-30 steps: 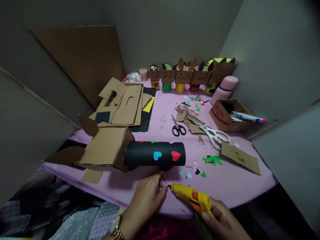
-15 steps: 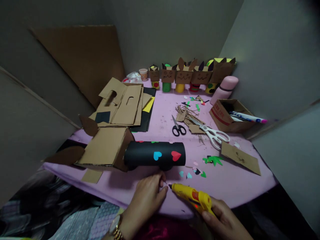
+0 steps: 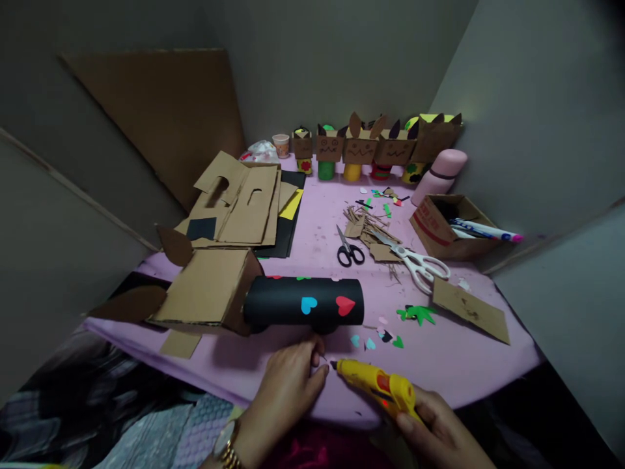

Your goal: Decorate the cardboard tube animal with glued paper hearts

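At the near edge of the bench [image 3: 439,374], head view, left hand [image 3: 293,378]: low over the cloth in front of the black tube [image 3: 283,303], fingers curled in and thumb close to them; whether they pinch anything small, one cannot tell.
Right hand [image 3: 434,423]: closed around the handle of the yellow glue gun [image 3: 368,381].
Glue gun nozzle: pointing left, just beside the left thumb, with a slight gap between.
Black tube: lying on its side beyond the left hand, bearing a blue heart [image 3: 308,305] and a red heart [image 3: 345,305], its left end against a cardboard box [image 3: 200,286].
Cardboard box: two brown leaf-shaped pieces [image 3: 129,304] on its left side.
Loose paper hearts [image 3: 371,344]: on the cloth, right of the tube.
Scissors: a black-handled pair [image 3: 347,247] and a white-handled pair [image 3: 415,259], near cardboard strips [image 3: 364,225].
Right side: a marker box [image 3: 432,234] before a pink bottle [image 3: 445,170].
Far edge: a row of cardboard-headed figures [image 3: 360,153].
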Demonstrator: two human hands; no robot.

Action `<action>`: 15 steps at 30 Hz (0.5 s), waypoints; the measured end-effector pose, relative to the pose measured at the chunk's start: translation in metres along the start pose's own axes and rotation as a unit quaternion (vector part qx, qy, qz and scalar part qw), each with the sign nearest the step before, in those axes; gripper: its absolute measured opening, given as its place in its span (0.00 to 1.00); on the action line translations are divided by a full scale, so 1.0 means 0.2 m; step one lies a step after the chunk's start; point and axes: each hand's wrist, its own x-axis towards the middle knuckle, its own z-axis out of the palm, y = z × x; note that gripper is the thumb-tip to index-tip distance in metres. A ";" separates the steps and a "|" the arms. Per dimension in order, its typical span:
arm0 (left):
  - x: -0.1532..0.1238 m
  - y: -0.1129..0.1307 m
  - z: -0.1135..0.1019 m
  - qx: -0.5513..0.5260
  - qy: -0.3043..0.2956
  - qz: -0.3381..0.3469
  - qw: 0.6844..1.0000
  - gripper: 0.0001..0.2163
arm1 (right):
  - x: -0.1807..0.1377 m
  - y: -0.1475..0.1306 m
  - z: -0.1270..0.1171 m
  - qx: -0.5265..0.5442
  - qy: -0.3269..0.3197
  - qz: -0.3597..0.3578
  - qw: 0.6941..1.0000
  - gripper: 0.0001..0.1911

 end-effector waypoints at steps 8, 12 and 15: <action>0.00 0.00 0.00 -0.007 -0.002 0.001 1.000 0.05 | 0.00 -0.03 0.00 -0.031 0.016 -0.005 0.999 0.19; 0.00 -0.01 0.00 -0.001 -0.004 -0.004 1.000 0.05 | -0.01 -0.03 0.00 -0.043 0.029 0.003 0.999 0.19; 0.00 -0.01 0.00 0.002 0.003 0.002 1.000 0.05 | -0.01 -0.02 0.00 -0.041 0.033 -0.006 0.999 0.20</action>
